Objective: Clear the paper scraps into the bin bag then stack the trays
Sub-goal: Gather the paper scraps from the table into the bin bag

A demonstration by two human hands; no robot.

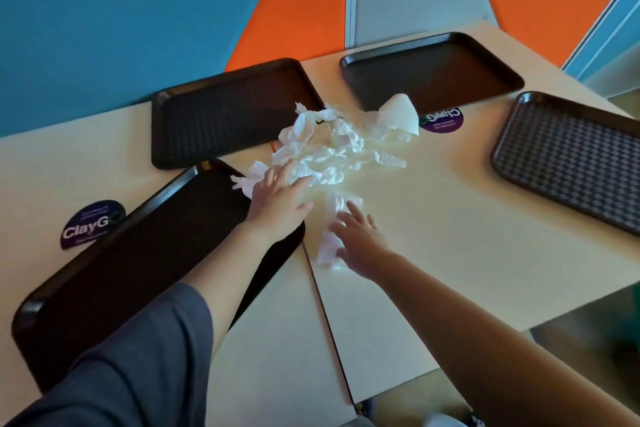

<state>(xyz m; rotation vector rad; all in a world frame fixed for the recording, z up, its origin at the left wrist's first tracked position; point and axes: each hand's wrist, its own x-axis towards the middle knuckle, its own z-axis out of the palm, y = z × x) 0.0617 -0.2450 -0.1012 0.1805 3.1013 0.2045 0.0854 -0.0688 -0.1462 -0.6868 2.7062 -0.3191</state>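
Both hands, left hand (277,199) and right hand (360,241), lie flat with fingers spread on the crumpled white paper scraps (329,156) mid-table; best sweep them inward into one pile clear of the dark brown plastic trays (228,111).

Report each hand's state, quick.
Left hand: open, fingers spread on the paper scraps.
Right hand: open, fingers on a scrap, gripping nothing.

Both flat hands, left hand (277,199) and right hand (360,246), on crumpled paper scraps (332,152) among four trays (228,111)
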